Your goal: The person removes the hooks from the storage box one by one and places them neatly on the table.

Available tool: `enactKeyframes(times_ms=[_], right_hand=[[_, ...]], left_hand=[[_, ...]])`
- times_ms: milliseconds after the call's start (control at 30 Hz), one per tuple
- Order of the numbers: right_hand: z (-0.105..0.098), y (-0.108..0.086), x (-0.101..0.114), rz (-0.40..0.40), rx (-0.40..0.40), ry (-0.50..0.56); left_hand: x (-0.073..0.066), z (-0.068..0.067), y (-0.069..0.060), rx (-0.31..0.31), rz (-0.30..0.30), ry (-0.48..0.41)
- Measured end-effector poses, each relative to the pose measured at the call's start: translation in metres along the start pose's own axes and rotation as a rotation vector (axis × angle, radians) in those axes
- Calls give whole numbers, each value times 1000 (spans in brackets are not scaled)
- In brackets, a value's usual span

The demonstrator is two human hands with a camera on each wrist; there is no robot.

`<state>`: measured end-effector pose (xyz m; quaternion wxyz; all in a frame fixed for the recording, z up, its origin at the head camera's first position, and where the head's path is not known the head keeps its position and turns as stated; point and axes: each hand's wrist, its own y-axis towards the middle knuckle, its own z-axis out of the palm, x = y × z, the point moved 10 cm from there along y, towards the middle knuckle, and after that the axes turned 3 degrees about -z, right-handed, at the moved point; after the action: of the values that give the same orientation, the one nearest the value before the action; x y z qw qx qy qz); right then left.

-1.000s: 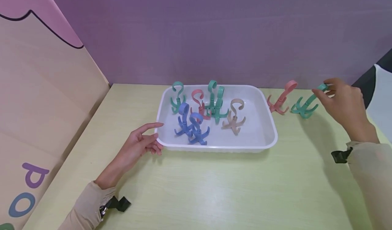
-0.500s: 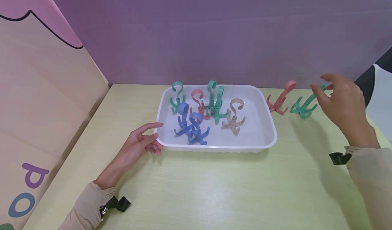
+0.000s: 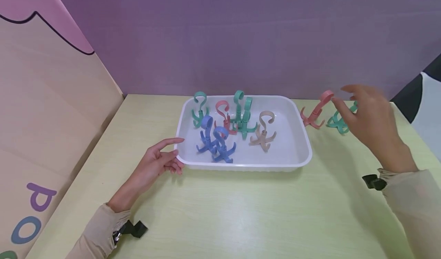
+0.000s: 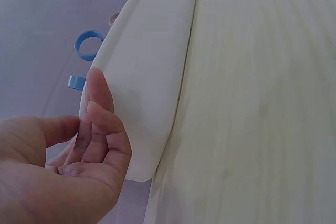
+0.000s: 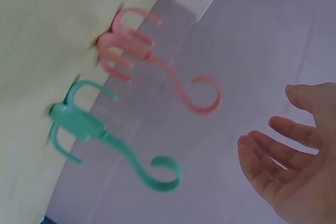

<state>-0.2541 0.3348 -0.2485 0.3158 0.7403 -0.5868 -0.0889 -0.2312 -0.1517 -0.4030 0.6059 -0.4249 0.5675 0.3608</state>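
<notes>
In the head view a white tray [image 3: 241, 167] bears several plastic hook hangers, each a curled hook over splayed prongs: green hangers [image 3: 245, 125], blue hangers [image 3: 223, 148], a pink hanger [image 3: 225, 123] and a beige hanger [image 3: 263, 136]. My left hand [image 3: 151, 167] grips the tray's left rim, thumb on top and some fingers below. Right of the tray stand another pink hanger [image 3: 315, 115] and another green hanger [image 3: 337, 125]. My right hand [image 3: 370, 123], fingers parted and holding nothing, is above the green one, hiding part of its hook; its fingertips are near the pink hook.
A pale wooden table [image 3: 220, 213] carries everything. Behind it rises a purple partition [image 3: 241, 40], and a lettered panel [image 3: 51, 117] stands at the left. A black and white object [image 3: 427, 98] lies beyond the table's right edge.
My right hand has let go of the green hanger's hook and moved left toward the pink hanger. The left hand and the tray have stayed in place.
</notes>
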Motion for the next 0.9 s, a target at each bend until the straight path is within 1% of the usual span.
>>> enactKeyframes(times_ms=[300,533,700,900], right_hand=[[6,5,47,-131,-25,32],[19,5,89,-247,9,28],[29,7,112,-289,39,20],[40,7,132,-327,55,53]], left_hand=[[0,0,-1,-11,-15,-4],[0,-1,0,-15,-14,0],[0,-1,0,-15,-13,6],[-1,0,-1,-16,-12,1]])
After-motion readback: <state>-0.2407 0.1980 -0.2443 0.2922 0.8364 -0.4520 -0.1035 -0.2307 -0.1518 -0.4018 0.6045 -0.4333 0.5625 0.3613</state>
